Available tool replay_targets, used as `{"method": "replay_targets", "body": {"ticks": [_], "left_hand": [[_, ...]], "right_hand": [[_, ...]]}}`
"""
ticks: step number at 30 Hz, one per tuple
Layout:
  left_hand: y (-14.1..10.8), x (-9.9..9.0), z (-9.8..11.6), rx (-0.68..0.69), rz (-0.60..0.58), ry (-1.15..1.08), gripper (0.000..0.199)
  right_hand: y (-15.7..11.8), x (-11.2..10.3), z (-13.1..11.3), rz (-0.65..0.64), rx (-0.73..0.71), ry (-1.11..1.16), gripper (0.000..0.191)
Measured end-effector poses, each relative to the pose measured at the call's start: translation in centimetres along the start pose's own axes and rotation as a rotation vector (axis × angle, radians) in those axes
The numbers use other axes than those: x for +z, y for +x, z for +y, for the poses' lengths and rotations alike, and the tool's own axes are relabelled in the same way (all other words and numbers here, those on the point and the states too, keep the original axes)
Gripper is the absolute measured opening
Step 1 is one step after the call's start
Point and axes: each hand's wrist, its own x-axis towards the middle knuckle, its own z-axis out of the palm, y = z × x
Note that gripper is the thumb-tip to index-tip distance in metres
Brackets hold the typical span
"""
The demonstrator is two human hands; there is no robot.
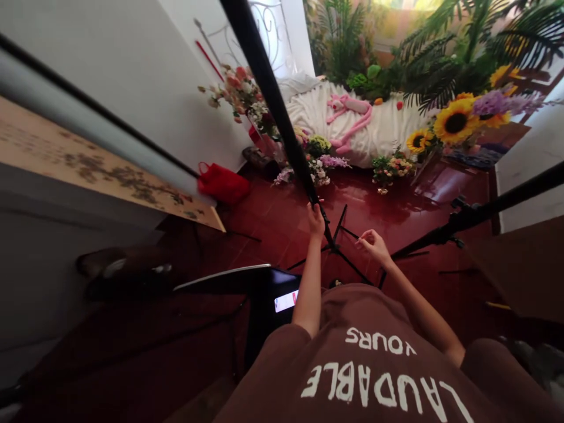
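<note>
My left hand (pixel 315 221) is closed round the black pole of a light stand (pixel 288 126), low on its shaft. Below that grip, the stand's thin legs (pixel 350 262) spread over the floor. To the right of the pole, my right hand (pixel 373 247) is raised with thumb and fingertips pinched together. A thin dark rod end lies at those fingertips; whether they hold it or it passes behind them I cannot tell. A lit phone (pixel 286 301) rests on a dark surface beside my left forearm.
A second black stand (pixel 445 232) slants in from the right. Ahead are a white cloth-covered platform (pixel 392 129) with a pink plush toy (pixel 352 111), sunflowers (pixel 456 120) and palms. A red bag (pixel 224 183) and a long painted panel (pixel 110 170) are on the left.
</note>
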Motion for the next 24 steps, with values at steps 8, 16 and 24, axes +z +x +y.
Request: {"method": "replay_targets", "body": {"ticks": [8,16,24], "left_hand": [[0.1,0.1,-1.2,0.028,0.066,-0.025,0.060],[0.4,-0.7,-1.2,0.019,0.006,0.020,0.056],[0.6,-1.6,-0.8,0.053,-0.029,0.051,0.058]], "right_hand": [[3.8,9.3,-2.2,-0.258,0.326,0.063,0.035],[7.8,11.0,-2.0,-0.180,0.465,0.262,0.039],[8.8,10.5,-1.2,-0.514,0.762,0.676,0.048]]}}
